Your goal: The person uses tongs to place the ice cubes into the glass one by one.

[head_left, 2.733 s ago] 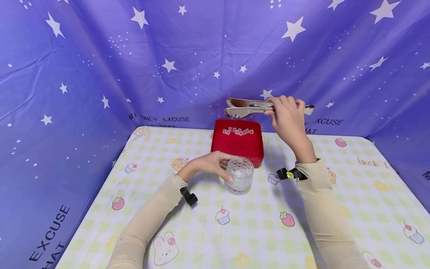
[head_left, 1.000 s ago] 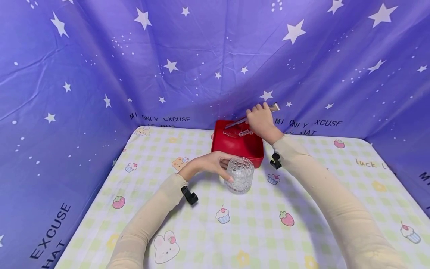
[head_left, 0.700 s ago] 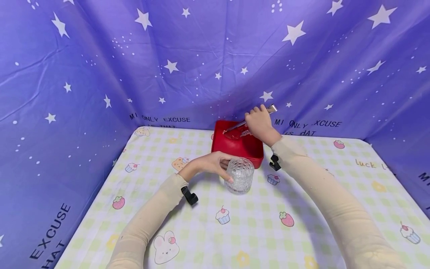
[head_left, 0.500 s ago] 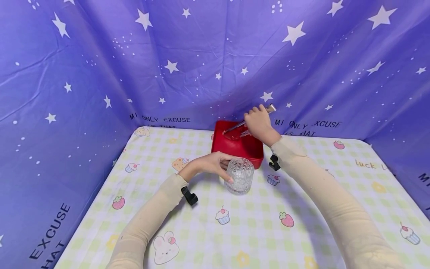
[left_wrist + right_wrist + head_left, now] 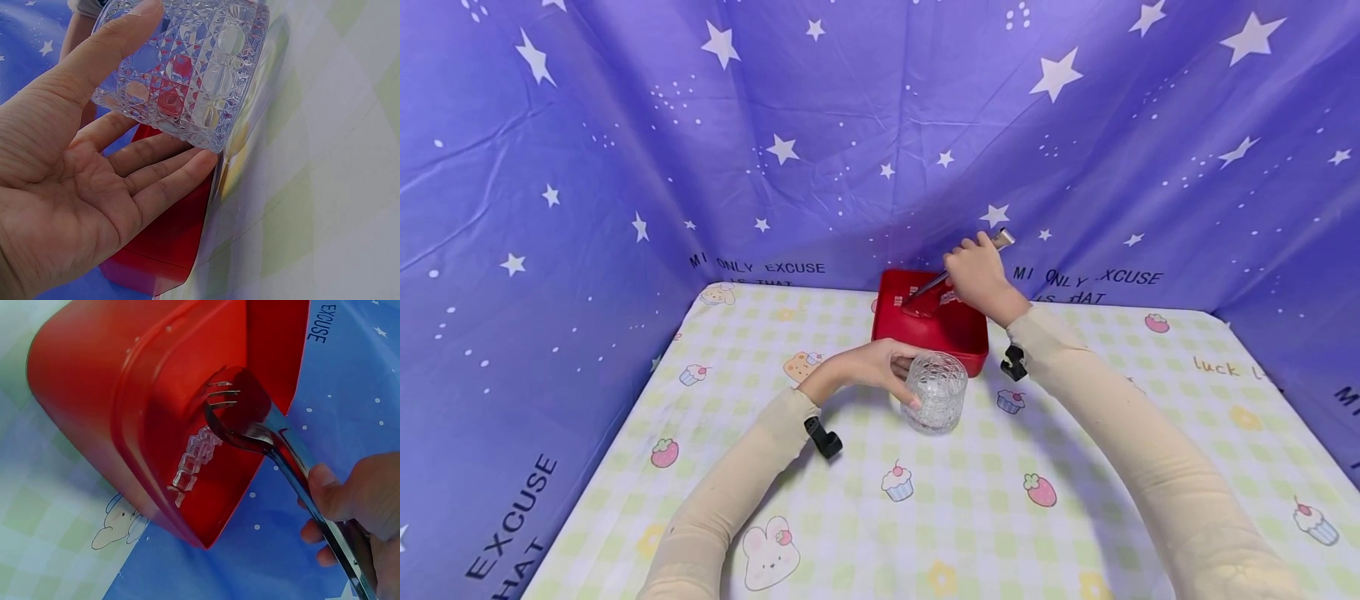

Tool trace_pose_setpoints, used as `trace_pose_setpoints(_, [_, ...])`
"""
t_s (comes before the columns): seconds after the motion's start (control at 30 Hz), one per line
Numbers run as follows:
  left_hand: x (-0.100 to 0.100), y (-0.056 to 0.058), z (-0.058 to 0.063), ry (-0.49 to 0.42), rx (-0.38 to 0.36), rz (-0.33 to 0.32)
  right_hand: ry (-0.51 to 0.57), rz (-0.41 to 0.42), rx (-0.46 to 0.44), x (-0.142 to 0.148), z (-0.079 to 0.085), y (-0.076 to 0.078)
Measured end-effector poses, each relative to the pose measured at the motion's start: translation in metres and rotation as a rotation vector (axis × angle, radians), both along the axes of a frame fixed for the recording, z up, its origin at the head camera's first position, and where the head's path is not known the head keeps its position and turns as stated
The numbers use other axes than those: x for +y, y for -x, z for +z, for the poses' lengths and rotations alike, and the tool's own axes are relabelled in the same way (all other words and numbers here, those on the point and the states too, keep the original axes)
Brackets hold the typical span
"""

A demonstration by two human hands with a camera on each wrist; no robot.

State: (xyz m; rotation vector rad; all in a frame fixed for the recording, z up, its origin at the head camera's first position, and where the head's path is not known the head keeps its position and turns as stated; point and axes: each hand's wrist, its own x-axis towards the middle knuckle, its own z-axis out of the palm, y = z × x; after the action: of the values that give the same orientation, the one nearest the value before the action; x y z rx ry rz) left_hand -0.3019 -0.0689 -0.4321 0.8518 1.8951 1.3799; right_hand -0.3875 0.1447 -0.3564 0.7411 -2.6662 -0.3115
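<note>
On the table stands a clear cut-glass tumbler (image 5: pixel 938 404), held at its side by my left hand (image 5: pixel 871 365). The left wrist view shows the thumb against the tumbler's (image 5: pixel 187 69) patterned wall and the fingers on the other side. My right hand (image 5: pixel 977 271) grips metal serving tongs (image 5: pixel 300 478), slanting down into a red square bin (image 5: pixel 951 340). Their toothed head (image 5: pixel 234 403) lies low inside the bin, close beside a row of clear plastic-looking cubes (image 5: pixel 195 456). In the head view some cubes are hidden behind the tongs and right hand.
A pale checked tablecloth (image 5: pixel 970 517) with cartoon prints covers the table. Behind the bin hangs a blue star-patterned curtain (image 5: pixel 820 200), near the bin's back edge. The bin stands just beyond the tumbler.
My right hand has lowered the tongs from above the bin into it. Since half a second ago their tip has shifted slightly right, exposing cubes at the left. My left hand and tumbler stay put.
</note>
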Motion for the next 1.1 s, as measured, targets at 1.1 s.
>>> trace_pose_setpoints(1.1, [0.000,0.000,-0.001,0.001,0.003,0.009,0.105,-0.047,-0.011,-0.009,-0.012,-0.001])
